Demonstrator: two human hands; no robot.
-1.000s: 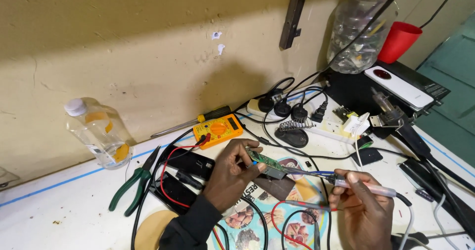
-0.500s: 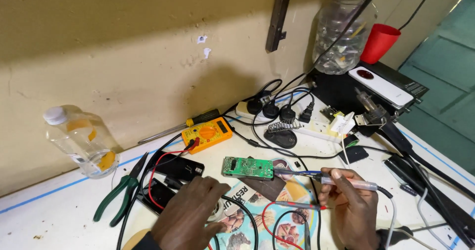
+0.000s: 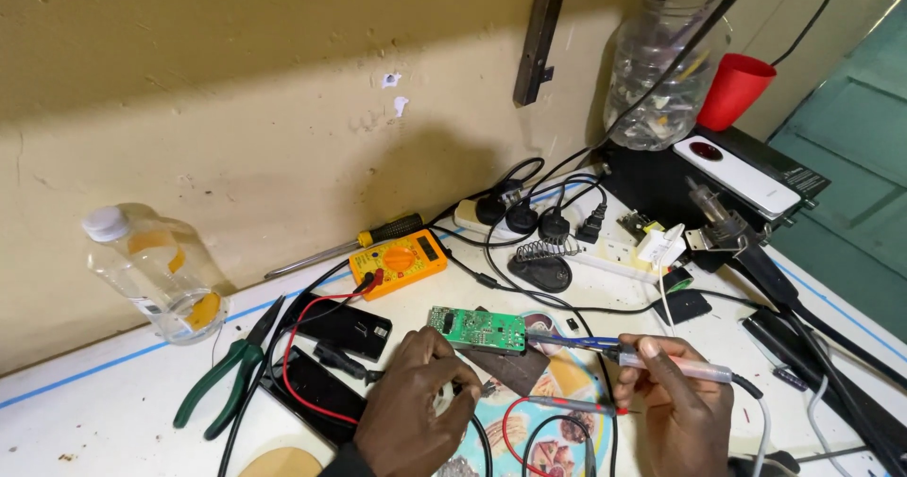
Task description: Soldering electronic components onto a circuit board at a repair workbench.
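Soldering iron [image 3: 631,356] in right hand [image 3: 678,411] touches circuit board [image 3: 476,329]

— Left hand [image 3: 416,411]?
— Knuckles up at seven o'clock, fingers curled toward twelve, pinching loosely.
— Right hand [image 3: 675,411]?
— At five o'clock, fingers closed in a pen-style grip, pointing toward nine.

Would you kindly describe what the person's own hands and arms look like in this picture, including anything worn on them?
Both hands are bare: no gloves, rings or watch show on the left hand or the right hand. A dark sleeve cuff covers the left wrist at the bottom edge. The right wrist runs out of frame, so any sleeve there cannot be seen.
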